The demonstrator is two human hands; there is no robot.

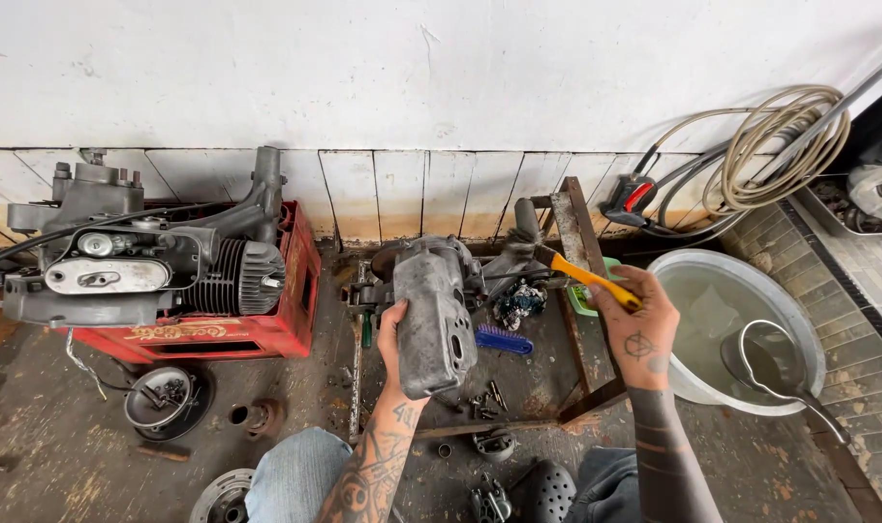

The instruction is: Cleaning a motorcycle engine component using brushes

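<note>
Left hand: the left hand (394,341) grasps the lower edge of one grey, grimy cast-metal engine casing (431,315), tilted up over the rusty metal tray (542,383).
Right hand: the right hand (639,324) is clenched around the orange handle of one dark-bristled brush (567,267), its bristle end against the top of the casing.
Brushes: two (the second, a blue plastic brush (504,340), lies on the tray just beside the casing).
Engines: one larger grey engine with cooling fins (145,261) rests on one red plastic crate (266,324), well apart to the left.
Basins: one white round basin of cloudy water (727,324) stands right of the tray, with one metal ladle (775,373) lying in it.
Hoses: one coiled beige hose (780,145) hangs at the wall, near a red-and-black trigger nozzle (633,197).
Small parts: loose bolts lie on the tray; one shallow metal dish of parts (162,395) sits on the floor.
Surface: a stained, wet concrete floor (53,455), with grey paving at the right.
Room: a white plastered wall (412,77) above a band of pale tiles.
</note>
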